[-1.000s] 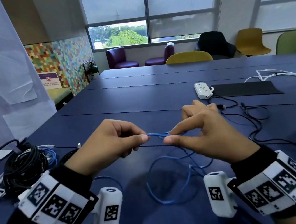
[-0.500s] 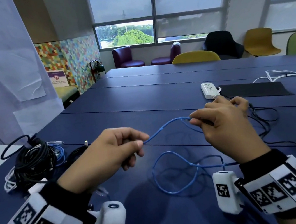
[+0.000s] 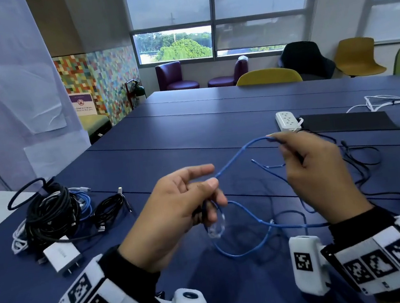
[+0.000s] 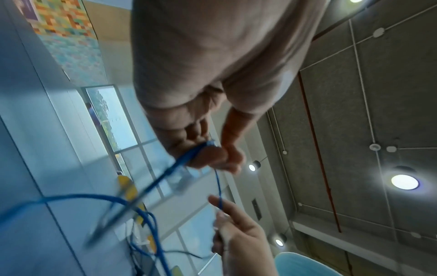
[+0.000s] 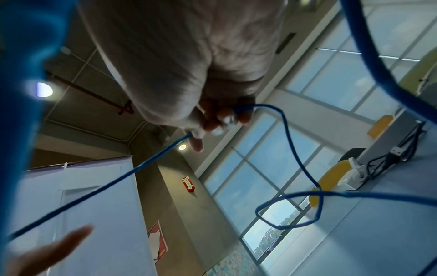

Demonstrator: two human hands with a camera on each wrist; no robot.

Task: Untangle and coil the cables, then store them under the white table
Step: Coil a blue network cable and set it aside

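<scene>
Both hands, left [image 3: 176, 213], right [image 3: 316, 171], pinch blue cable [image 3: 235, 158]; span rises rightward.

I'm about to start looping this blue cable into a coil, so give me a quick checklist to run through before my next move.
1. Left hand grips the blue cable near its clear plug: ok.
2. Right hand pinches the cable farther along: ok.
3. Span between the hands free of knots: ok.
4. Rest of the cable untangled: not ok, a loop still crosses itself on the blue table.
5. Blue cable clear of the loose black cables by the right hand: cannot tell, they overlap in the head view.
6. Coiled pile at left out of the way: ok.
</scene>
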